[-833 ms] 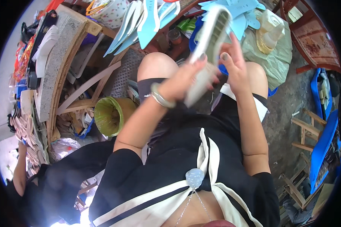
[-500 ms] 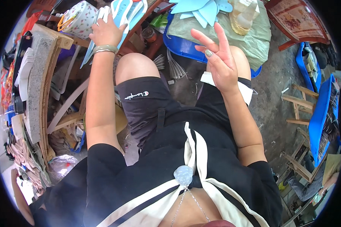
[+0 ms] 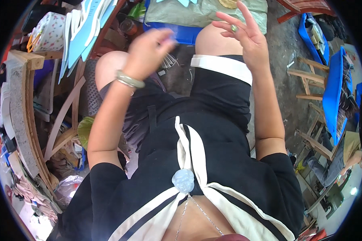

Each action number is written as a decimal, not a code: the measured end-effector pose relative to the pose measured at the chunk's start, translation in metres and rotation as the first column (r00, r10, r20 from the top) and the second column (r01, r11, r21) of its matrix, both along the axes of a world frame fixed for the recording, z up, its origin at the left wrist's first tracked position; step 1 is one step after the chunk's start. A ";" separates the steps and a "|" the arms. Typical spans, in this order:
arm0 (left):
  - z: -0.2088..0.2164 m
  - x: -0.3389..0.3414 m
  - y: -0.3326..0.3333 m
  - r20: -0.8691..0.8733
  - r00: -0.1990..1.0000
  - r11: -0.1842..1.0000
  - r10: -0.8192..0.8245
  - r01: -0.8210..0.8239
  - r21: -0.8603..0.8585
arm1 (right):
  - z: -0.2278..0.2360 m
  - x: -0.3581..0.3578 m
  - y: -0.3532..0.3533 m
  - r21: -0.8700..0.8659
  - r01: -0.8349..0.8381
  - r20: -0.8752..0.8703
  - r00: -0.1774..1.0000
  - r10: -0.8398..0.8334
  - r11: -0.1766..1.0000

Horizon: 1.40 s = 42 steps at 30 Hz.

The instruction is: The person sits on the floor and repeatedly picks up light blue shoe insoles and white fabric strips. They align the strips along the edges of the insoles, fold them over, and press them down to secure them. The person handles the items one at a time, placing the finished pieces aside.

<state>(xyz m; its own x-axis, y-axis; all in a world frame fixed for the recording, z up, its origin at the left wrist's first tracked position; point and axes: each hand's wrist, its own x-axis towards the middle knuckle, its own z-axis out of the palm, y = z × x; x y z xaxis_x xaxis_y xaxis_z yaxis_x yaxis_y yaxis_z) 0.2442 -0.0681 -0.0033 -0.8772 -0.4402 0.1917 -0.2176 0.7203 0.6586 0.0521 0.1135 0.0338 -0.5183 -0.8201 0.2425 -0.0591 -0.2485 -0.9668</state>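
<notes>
My left hand [image 3: 149,52] hovers above my left knee, blurred by motion, with the fingers loosely curled and nothing in them. A pale bracelet [image 3: 129,79] sits on that wrist. Above my right thigh my right hand [image 3: 241,34] is raised with the fingers spread and empty, and one finger wears a ring. A stack of flat light-blue and white pieces [image 3: 84,28] leans at the upper left, a short way from my left hand. I am seated in dark shorts and a dark top with white trim.
A blue tray [image 3: 181,35] and a greenish sack [image 3: 205,14] lie beyond my knees. A curved wooden frame [image 3: 26,116] and clutter fill the left. A patterned bag [image 3: 52,30] stands at the upper left. Blue chairs [image 3: 334,80] are on the right, with another person [image 3: 334,164] below them.
Both hands held a long white piece; my left hand carried it to the stack at the upper left and has come back empty toward the middle. My right hand stays raised and spread.
</notes>
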 end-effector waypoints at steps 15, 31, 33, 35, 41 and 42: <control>-0.062 -0.020 0.052 0.244 0.936 0.955 -0.253 0.203 0.215 | -0.047 0.027 0.059 0.333 0.219 -0.810 0.564 0.159 0.917; -0.021 -0.009 0.040 0.186 0.938 0.938 -0.293 0.320 -0.134 | -0.050 0.025 0.068 0.244 0.199 -0.906 0.395 0.150 0.949; -0.010 -0.015 0.049 0.088 0.961 0.965 -0.262 0.262 0.010 | -0.050 0.024 0.069 0.221 0.202 -0.922 0.362 0.137 0.954; -0.003 -0.020 0.057 0.051 0.961 0.955 -0.271 0.261 0.143 | -0.047 0.022 0.067 0.222 0.186 -0.917 0.374 0.140 0.957; -0.004 -0.054 0.078 -0.165 0.946 0.959 -0.279 0.267 -0.094 | -0.036 -0.006 0.056 0.441 0.279 -0.645 0.759 0.085 0.853; -0.001 -0.060 0.080 -0.155 0.953 0.965 -0.261 0.259 -0.035 | -0.027 -0.008 0.050 0.447 0.283 -0.642 0.762 0.084 0.849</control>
